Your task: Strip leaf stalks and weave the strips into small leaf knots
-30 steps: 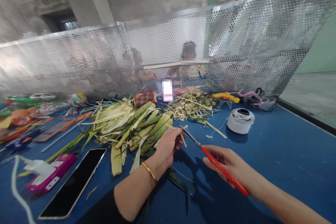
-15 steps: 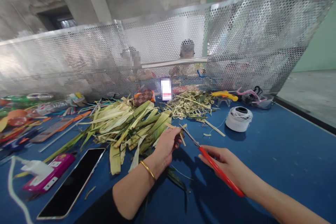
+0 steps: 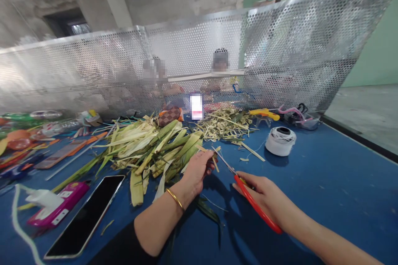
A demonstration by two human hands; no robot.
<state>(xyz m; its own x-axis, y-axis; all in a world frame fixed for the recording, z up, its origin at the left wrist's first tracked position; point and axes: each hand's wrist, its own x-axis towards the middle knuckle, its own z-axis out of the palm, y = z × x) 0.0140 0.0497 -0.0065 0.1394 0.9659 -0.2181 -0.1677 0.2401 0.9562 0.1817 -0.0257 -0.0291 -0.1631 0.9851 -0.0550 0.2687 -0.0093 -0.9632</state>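
In the head view my left hand pinches a small piece of dried leaf strip, whose pale ends stick out past the fingertips. My right hand grips red-handled scissors, and their blade tips reach up to the strip at my left fingers. Whether the blades touch it I cannot tell. Behind and left of my left hand lies a heap of pale green husk-like leaves. A pile of narrow cut strips rests farther back. To the right stands a spool of white thread.
A black-screened phone and a magenta power strip lie at the left. Toward the back are a checkered pouch, a lit phone and a yellow-handled tool. A perforated metal screen borders the table, with people behind it.
My right hand and the scissors have shifted slightly left, toward my left hand. My left hand keeps its pinch on the strip, nearly still. The view has turned a little.
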